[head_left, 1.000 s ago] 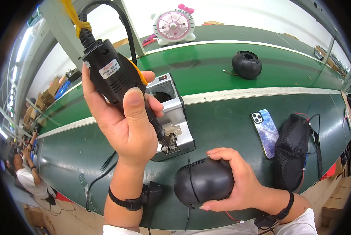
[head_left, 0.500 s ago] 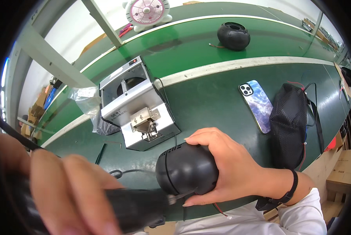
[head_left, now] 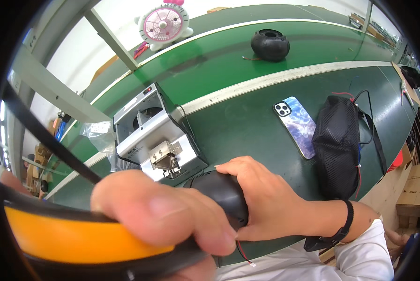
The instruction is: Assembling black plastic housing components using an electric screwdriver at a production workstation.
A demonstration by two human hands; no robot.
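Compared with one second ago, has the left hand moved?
Yes: the left hand went from beside the silver machine to below it in the picture.

We see a smooth dark green bench (head_left: 233,119) bearing a silver-and-black box-shaped machine (head_left: 149,132), a phone in a blue-and-white marbled case (head_left: 297,130) and a long black mesh bundle (head_left: 335,145); a round black plastic housing (head_left: 270,49) sits on the bright green strip (head_left: 210,70) behind.

Left hand (head_left: 172,218) is gripping close to the camera, its visible digits (head_left: 135,196) bending. Right hand (head_left: 266,199) is maintaining a cupped grasp, fingers (head_left: 240,165) arching above, thumb (head_left: 247,233) lying below. Right wrist (head_left: 311,216) and forearm (head_left: 362,216) are extending in from the lower right.
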